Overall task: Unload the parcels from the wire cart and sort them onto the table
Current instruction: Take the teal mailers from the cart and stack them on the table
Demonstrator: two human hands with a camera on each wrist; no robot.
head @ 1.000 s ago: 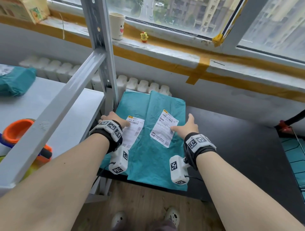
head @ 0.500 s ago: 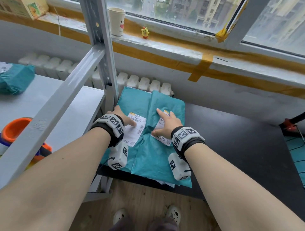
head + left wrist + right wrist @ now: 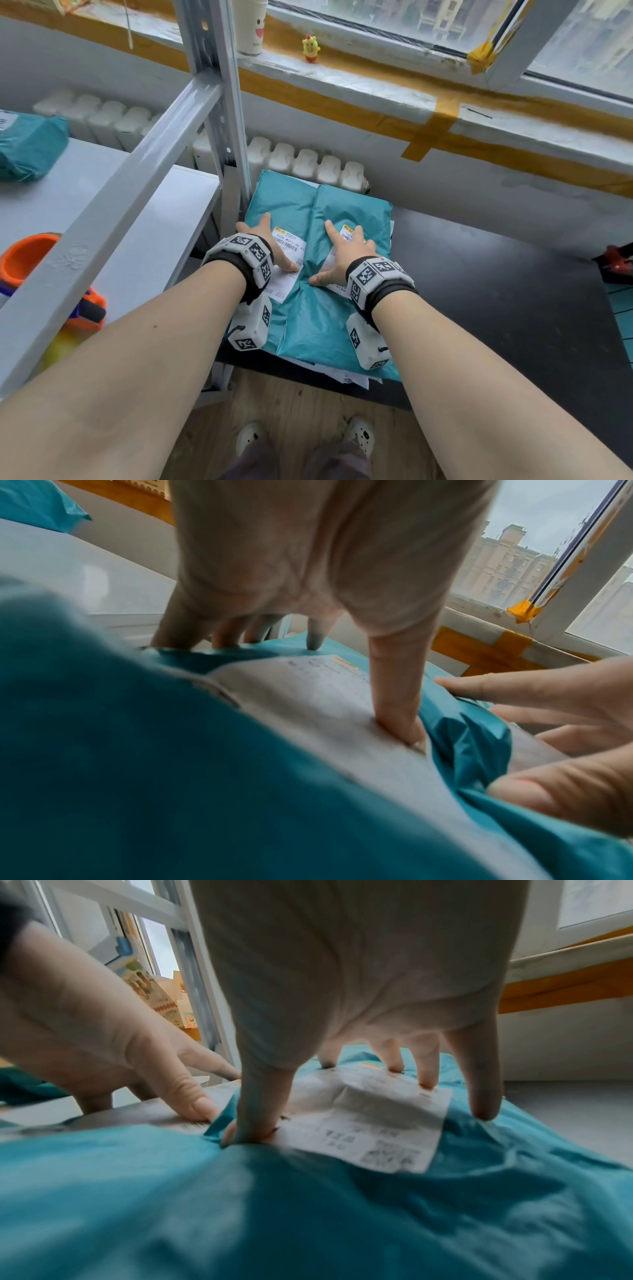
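Both hands press flat, fingers spread: the left hand on the left teal parcel, the right hand on the right teal parcel, side by side on the black table. This looks like the placing step; next, lift off and fetch another parcel.

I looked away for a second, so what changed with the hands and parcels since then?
The right hand moved left off the right parcel's edge onto its label, fingers spread, pressing. The left hand stayed on the left parcel. Both parcels stayed side by side on the table.
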